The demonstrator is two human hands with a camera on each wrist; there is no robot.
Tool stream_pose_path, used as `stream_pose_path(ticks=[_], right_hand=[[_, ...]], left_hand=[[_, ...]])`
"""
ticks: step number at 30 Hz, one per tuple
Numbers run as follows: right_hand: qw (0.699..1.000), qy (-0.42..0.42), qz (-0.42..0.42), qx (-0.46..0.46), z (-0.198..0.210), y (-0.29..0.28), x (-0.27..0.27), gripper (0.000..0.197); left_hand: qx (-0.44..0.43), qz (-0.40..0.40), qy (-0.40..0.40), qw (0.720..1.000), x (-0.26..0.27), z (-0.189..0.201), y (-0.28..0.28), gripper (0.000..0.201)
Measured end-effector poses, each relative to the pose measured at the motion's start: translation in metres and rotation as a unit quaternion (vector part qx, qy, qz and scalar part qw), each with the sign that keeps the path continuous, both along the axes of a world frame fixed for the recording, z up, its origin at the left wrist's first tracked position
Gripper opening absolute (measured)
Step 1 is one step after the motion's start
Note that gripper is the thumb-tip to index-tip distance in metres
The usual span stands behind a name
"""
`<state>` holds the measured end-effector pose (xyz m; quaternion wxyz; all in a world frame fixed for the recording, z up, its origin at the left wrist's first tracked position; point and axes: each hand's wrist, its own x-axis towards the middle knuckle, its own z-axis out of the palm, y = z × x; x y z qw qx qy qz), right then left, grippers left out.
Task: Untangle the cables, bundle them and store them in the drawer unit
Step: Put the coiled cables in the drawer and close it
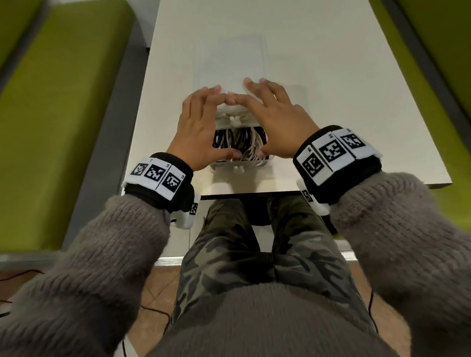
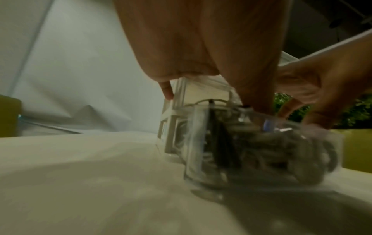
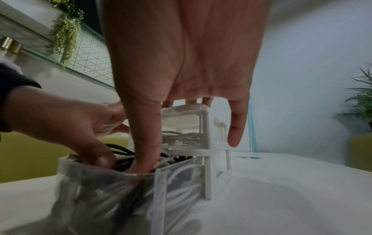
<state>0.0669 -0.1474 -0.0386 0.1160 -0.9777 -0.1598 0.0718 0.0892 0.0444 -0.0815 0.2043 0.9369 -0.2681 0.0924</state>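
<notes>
Head view, drawer [image 1: 239,166] pulled toward person, cables [image 1: 239,143] inside

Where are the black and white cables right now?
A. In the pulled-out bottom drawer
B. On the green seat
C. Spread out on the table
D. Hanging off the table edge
A: the cables lie piled inside the clear bottom drawer, which is pulled out of the drawer unit, with the thumbs of the left hand and the right hand pressing down on them.
</notes>
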Motion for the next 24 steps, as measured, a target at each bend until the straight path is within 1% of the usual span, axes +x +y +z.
stream_pose_path(ticks=[4,7,9,11,12,14,15,17,19,21,22,24], right_hand=[[0.999,-0.048,-0.007,-0.014,-0.001,0.004,-0.002,0.106],[0.997,-0.067,-0.018,-0.019,0.001,0.01,-0.004,0.093],[0.997,-0.075,-0.021,-0.017,0.002,0.013,-0.003,0.084],[0.996,-0.085,-0.025,-0.013,0.001,0.014,-0.002,0.078],[0.996,-0.089,-0.027,-0.009,0.0,0.015,-0.002,0.076],[0.995,-0.096,-0.031,-0.005,-0.003,0.016,-0.001,0.074],[0.995,-0.099,-0.03,-0.003,-0.003,0.017,-0.001,0.074],[0.996,-0.083,-0.022,0.005,-0.002,0.015,0.0,0.079],[1.0,-0.021,-0.007,0.013,0.002,0.007,0.003,0.093],[0.999,0.041,0.007,0.015,0.007,0.001,0.005,0.11],[0.999,0.051,0.011,0.014,0.008,0.0,0.005,0.114],[0.999,0.03,0.008,0.011,0.006,0.001,0.003,0.116]], left_hand=[[0.026,0.035,-0.024,0.999,-0.003,-0.005,-0.007,0.1],[0.046,0.03,-0.024,0.998,-0.002,0.0,-0.006,0.102],[0.036,0.014,-0.004,0.999,0.0,0.007,-0.002,0.098],[0.015,-0.014,0.032,0.999,0.0,0.011,0.005,0.094],[0.014,-0.028,0.045,0.998,-0.001,0.012,0.01,0.097],[0.042,-0.047,0.047,0.997,-0.003,0.013,0.015,0.112],[0.061,-0.05,0.038,0.996,-0.004,0.012,0.016,0.117],[0.066,-0.045,0.026,0.996,-0.004,0.011,0.015,0.114],[0.046,-0.04,0.031,0.998,-0.003,0.011,0.013,0.11],[0.038,-0.034,0.039,0.998,-0.003,0.013,0.013,0.111],[0.036,-0.031,0.042,0.998,-0.003,0.013,0.013,0.111],[0.037,-0.025,0.042,0.998,-0.004,0.013,0.011,0.109]])
